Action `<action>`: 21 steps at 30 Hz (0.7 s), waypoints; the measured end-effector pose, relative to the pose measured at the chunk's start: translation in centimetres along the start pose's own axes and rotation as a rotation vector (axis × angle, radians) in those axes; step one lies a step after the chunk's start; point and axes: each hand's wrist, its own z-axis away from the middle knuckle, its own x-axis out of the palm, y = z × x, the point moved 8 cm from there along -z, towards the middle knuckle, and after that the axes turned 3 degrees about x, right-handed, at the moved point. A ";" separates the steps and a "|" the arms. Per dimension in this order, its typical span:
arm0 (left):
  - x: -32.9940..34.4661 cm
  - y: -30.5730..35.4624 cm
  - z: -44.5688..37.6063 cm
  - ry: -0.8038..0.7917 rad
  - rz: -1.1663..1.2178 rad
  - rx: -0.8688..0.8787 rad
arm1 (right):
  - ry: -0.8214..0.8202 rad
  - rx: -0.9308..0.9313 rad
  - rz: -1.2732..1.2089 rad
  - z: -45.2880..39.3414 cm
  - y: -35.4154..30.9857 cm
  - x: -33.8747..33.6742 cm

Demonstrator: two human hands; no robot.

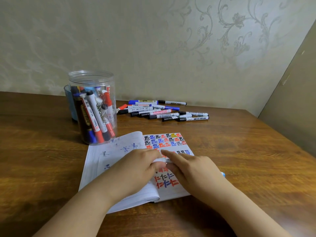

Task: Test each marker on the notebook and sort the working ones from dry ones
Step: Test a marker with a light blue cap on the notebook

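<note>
An open notebook (119, 158) lies on the wooden table, its right page full of red, blue and black test marks. Over the page both hands meet on one white marker (162, 160). My left hand (136, 166) grips one end of it. My right hand (191, 168) holds the barrel, index finger stretched along it, and a light blue end (223, 174) pokes out past the palm. Most of that marker is hidden by the fingers. A clear plastic jar (93, 106) with several markers stands at the back left. A loose pile of markers (164, 111) lies behind the notebook.
A blue cup (69, 103) stands half hidden behind the jar. A patterned wall runs along the table's back edge, and a plain panel (290, 108) closes off the right side. Bare wood shows to the left and right of the notebook.
</note>
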 end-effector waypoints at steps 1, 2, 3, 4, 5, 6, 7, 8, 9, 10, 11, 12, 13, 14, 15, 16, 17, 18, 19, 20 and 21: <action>-0.3 -0.2 0.0 0.021 -0.018 -0.020 | -0.020 0.069 -0.023 -0.1 0.4 0.0; -0.6 -0.4 -0.1 0.042 -0.036 -0.043 | -0.064 0.149 -0.060 -0.1 1.2 0.2; -0.8 -0.7 0.0 0.063 -0.053 -0.064 | -0.094 0.212 -0.107 0.0 1.8 0.3; -1.1 -1.0 0.0 0.081 -0.076 -0.078 | -0.103 0.266 -0.172 0.1 2.6 0.1; -1.3 -1.1 0.0 0.101 -0.100 -0.086 | -0.088 0.297 -0.248 0.2 3.2 -0.3; -1.6 -1.2 0.1 0.123 -0.116 -0.087 | -0.085 0.316 -0.328 0.4 3.5 -0.7; -1.7 -1.2 0.2 0.144 -0.121 -0.083 | -0.097 0.327 -0.388 0.4 3.7 -1.0; -1.9 -1.1 0.2 0.162 -0.116 -0.075 | -0.123 0.341 -0.414 0.5 4.0 -1.2; -1.9 -1.0 0.3 0.173 -0.109 -0.065 | -0.141 0.345 -0.419 0.5 4.1 -1.5; -1.9 -0.8 0.3 0.177 -0.104 -0.052 | -0.159 0.348 -0.416 0.4 4.3 -1.8; -1.8 -0.6 0.3 0.171 -0.101 -0.041 | -0.167 0.356 -0.436 0.3 4.5 -2.1; -1.6 -0.5 0.3 0.161 -0.099 -0.028 | -0.175 0.387 -0.489 0.3 4.8 -2.5; -1.4 -0.5 0.2 0.149 -0.099 -0.012 | -0.178 0.427 -0.571 0.5 5.2 -2.7; -1.2 -0.4 0.2 0.139 -0.103 0.009 | -0.183 0.485 -0.715 0.8 5.7 -2.6; -1.0 -0.3 0.1 0.133 -0.110 0.032 | -0.192 0.551 -0.914 1.2 6.1 -2.1; -0.9 -0.1 0.2 0.133 -0.119 0.054 | -0.198 0.625 -1.154 1.7 6.1 -1.4; -0.7 -0.1 0.2 0.131 -0.124 0.065 | -0.193 0.684 -1.359 2.2 6.0 -0.6; -0.7 -0.1 0.2 0.129 -0.122 0.067 | -0.174 0.726 -1.498 2.8 6.0 0.3; -0.6 -0.1 0.3 0.122 -0.115 0.060 | -0.166 0.728 -1.538 3.3 6.0 1.1; -0.5 -0.2 0.3 0.113 -0.108 0.053 | -0.164 0.714 -1.518 3.6 5.8 1.5; -0.4 -0.2 0.3 0.104 -0.104 0.047 | -0.164 0.680 -1.471 3.8 5.8 1.8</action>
